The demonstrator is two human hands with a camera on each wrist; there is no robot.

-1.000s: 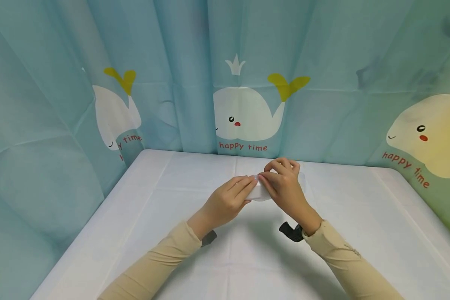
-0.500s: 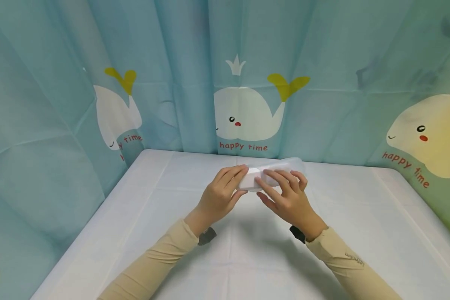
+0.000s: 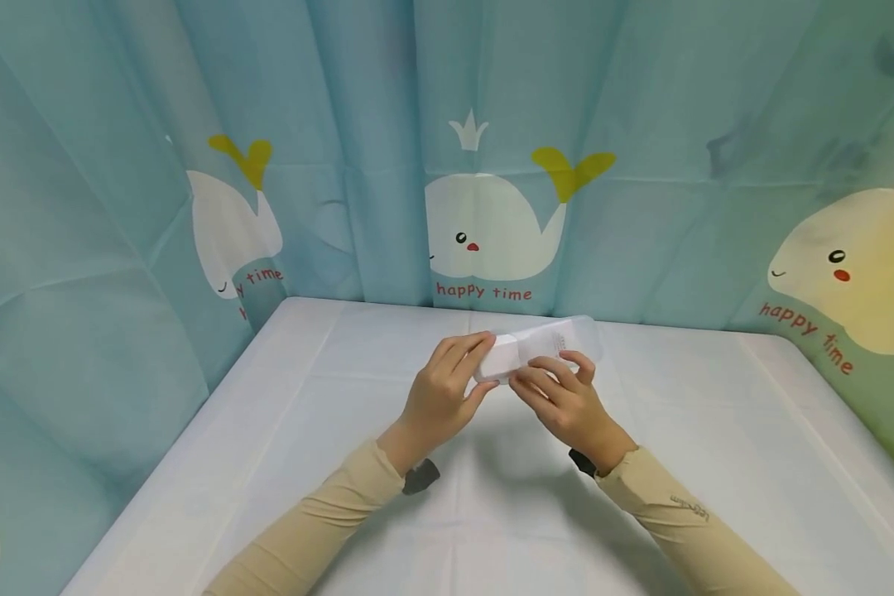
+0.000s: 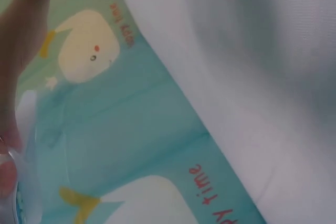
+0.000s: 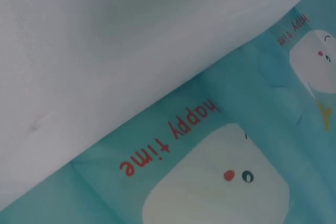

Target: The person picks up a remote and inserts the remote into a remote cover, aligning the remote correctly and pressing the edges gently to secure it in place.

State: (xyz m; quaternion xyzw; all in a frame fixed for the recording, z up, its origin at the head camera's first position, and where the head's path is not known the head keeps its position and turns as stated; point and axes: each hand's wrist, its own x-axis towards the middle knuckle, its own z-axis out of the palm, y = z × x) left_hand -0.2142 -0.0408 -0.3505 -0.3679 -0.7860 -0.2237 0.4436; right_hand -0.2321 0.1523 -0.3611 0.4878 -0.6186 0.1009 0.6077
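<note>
A flat whitish pack (image 3: 501,358) with a translucent, film-like part extending right is held up over the table in the head view. Small grey print shows on that right part; what the pack contains cannot be made out. My left hand (image 3: 445,382) pinches its left end, fingers on top and thumb below. At the lower edge, my right hand (image 3: 566,401) grips the pack with bent fingers. The left wrist view catches the right hand's fingertips (image 4: 7,178) on the pale pack (image 4: 30,182) at the left border. Neither hand appears in the right wrist view.
A white-covered table (image 3: 358,356) lies under both hands. Behind and beside it hangs a blue-green curtain (image 3: 372,207) with whale prints. Black wrist-worn devices (image 3: 421,477) sit at both wrists.
The right hand has gone from pinching at the top middle of the pack to the lower edge. The pack's right part now shows more, with its print visible. The left hand keeps its hold.
</note>
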